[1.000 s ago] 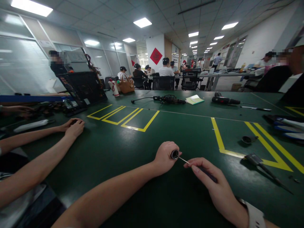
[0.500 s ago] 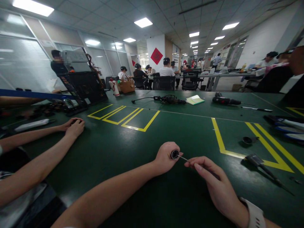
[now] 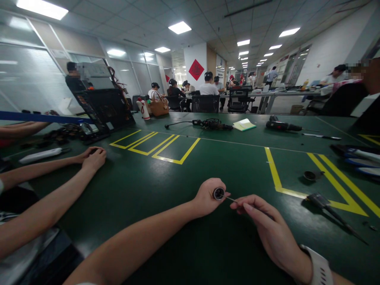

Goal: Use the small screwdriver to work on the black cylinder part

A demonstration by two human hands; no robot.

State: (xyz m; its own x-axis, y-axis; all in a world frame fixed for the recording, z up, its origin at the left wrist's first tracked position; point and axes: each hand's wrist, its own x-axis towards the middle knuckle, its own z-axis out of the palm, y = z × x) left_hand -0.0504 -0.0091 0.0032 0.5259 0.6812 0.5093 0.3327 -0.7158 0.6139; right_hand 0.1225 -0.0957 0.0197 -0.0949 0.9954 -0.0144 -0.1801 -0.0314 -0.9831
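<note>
My left hand (image 3: pixel 208 197) is closed around a dark cylindrical part, whose round open end (image 3: pixel 219 193) with a metallic rim faces me. Held between the fingertips of my right hand (image 3: pixel 264 223) is a thin-shafted screwdriver (image 3: pixel 230 198); its handle is mostly hidden by the palm. The shaft's tip reaches the part's open end, but how deep it goes I cannot tell. To the right of my hands lie a dark cup-shaped piece (image 3: pixel 310 175) and a dark block with a cable (image 3: pixel 322 202).
Beyond my hands on the green table (image 3: pixel 166 186) lie a coiled black cable (image 3: pixel 212 124), a notepad (image 3: pixel 244 124), a power drill (image 3: pixel 282 124) and a pen (image 3: pixel 320 136). At left, a co-worker's hands (image 3: pixel 93 158) rest near a white tool (image 3: pixel 41 155). Yellow tape (image 3: pixel 181 161) marks the surface.
The screwdriver and both hands stay almost in place, with the shaft still at the part's open end. At the far left, a co-worker's arm has shifted slightly.
</note>
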